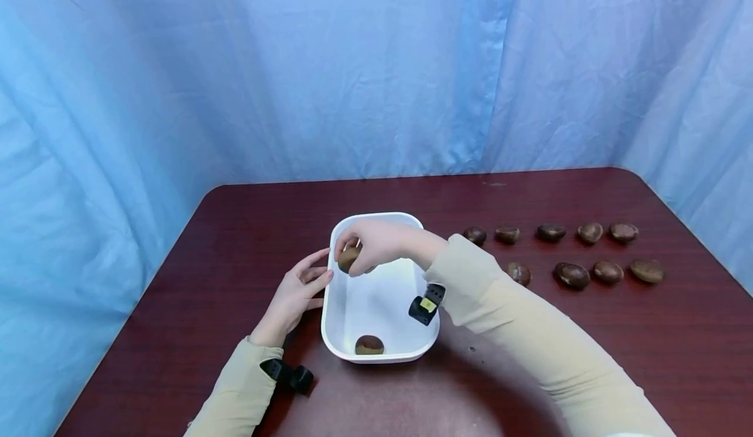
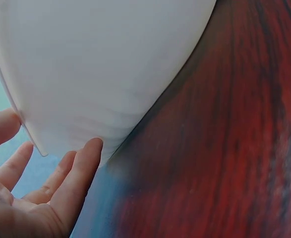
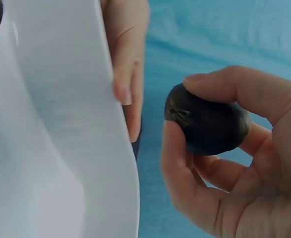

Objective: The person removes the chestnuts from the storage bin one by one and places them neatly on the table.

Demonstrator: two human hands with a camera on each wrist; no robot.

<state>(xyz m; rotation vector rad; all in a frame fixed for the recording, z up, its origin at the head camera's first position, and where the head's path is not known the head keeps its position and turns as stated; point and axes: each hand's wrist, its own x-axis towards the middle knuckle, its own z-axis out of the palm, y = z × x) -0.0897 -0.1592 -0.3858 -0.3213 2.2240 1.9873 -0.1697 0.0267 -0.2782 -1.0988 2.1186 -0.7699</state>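
My right hand (image 1: 379, 240) pinches a smooth dark-brown oval stone (image 3: 209, 121) between thumb and fingers. In the head view that hand is over the upper left part of a white plastic tub (image 1: 385, 303). One more brown stone (image 1: 369, 345) lies inside the tub at its near end. My left hand (image 1: 296, 293) is at the tub's left side, fingers spread and fairly straight. Its fingertips (image 2: 93, 145) touch the outer wall and rim in the left wrist view.
Two rows of similar brown stones, a back row (image 1: 551, 232) and a front row (image 1: 572, 275), lie on the right of the dark red table (image 1: 265, 228). The right forearm reaches across in front of them. Blue curtains (image 1: 365, 71) hang around the table.
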